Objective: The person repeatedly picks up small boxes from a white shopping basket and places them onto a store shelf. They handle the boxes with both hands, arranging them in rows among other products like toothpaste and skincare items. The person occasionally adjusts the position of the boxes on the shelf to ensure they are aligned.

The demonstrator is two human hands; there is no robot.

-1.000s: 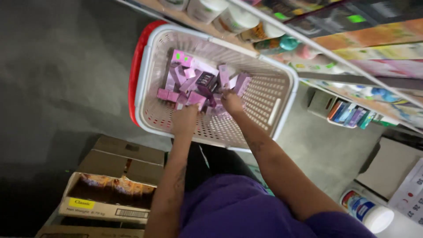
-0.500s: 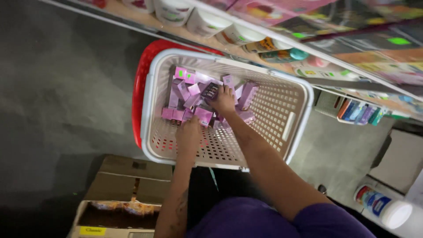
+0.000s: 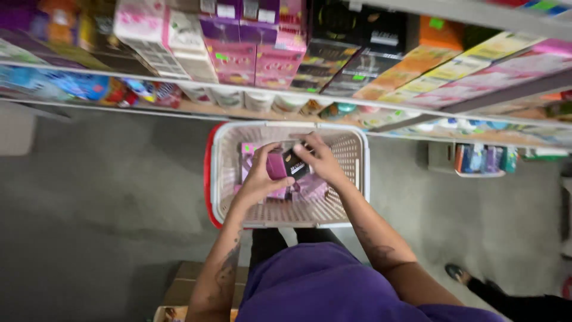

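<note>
My left hand (image 3: 260,176) grips a small purple box (image 3: 276,165) above a white perforated basket (image 3: 228,156) that sits inside a red one (image 3: 208,179). My right hand (image 3: 320,158) holds a small dark box (image 3: 294,163) right beside the purple one; the two hands almost touch. Several more purple boxes (image 3: 310,188) lie in the basket under my hands. Both forearms reach forward from my purple shirt.
Shelves (image 3: 250,95) above the basket carry pink, purple and black cartons and tubs. A small rack of slim packs (image 3: 480,160) stands on the grey floor at the right. A cardboard box (image 3: 182,289) is at my feet. Another person's shoe (image 3: 459,273) shows lower right.
Both hands have lifted out of the basket, each with a box, and come together. The view has tilted up, showing more shelves and less of the cardboard boxes.
</note>
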